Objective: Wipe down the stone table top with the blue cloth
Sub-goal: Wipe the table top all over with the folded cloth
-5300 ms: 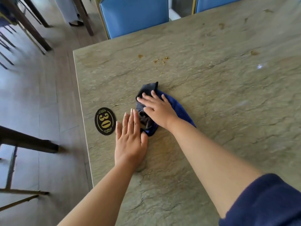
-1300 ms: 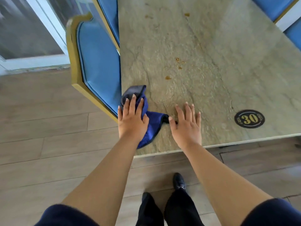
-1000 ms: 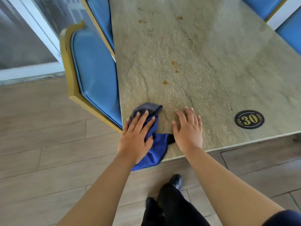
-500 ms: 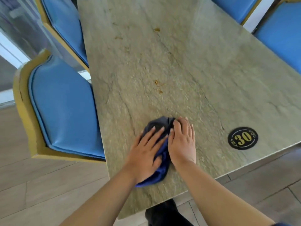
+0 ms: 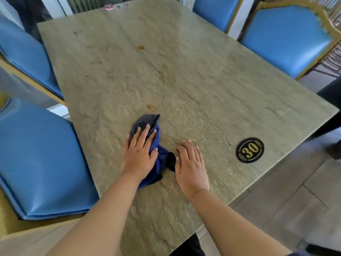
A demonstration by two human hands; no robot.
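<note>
Stone table top (image 5: 193,74) under both my palms: my left hand (image 5: 140,154) lies flat with fingers spread on the bunched blue cloth (image 5: 158,156), pressing it to the slab near the left edge, toward the near end. My right hand (image 5: 191,167) rests open and flat on bare stone just beside the cloth, thumb at its dark fold, with the oval "30" number plaque (image 5: 249,150) further right by the near edge. Orange-brown crumbs (image 5: 152,107) sit just beyond the cloth, and blue padded chairs (image 5: 36,159) line both sides.
</note>
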